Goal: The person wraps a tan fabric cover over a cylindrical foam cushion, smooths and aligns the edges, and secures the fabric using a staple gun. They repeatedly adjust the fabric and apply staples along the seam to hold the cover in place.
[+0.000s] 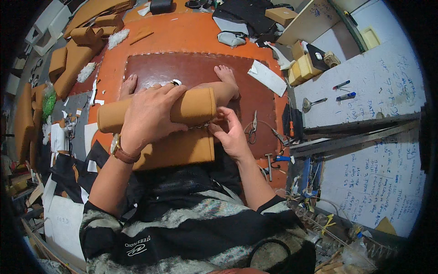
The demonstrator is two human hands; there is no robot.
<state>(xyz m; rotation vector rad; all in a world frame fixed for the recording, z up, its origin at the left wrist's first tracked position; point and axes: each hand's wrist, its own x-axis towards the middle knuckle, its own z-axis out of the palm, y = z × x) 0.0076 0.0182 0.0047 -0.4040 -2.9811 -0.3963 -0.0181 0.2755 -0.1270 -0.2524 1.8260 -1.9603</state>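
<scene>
A tan upholstered roll cushion (191, 108) lies across my lap, joined to a flat tan padded panel (182, 150) below it. My left hand (148, 116), with a ring and a wristwatch, presses down over the middle of the roll. At the seam where roll meets panel, near the roll's right end, my right hand (230, 134) pinches with fingertips; whether it holds a needle is too small to tell. My bare feet (226, 75) rest on a dark brown leather sheet (191, 68) spread over an orange surface (182, 34).
Scissors (253, 128), a hammer (269, 164) and small hand tools lie right of my right hand. Tan cushion pieces (73, 59) and white stuffing (117, 38) are piled at the upper left. Foam blocks (303, 68) and a white board (365, 73) with pens sit at the right.
</scene>
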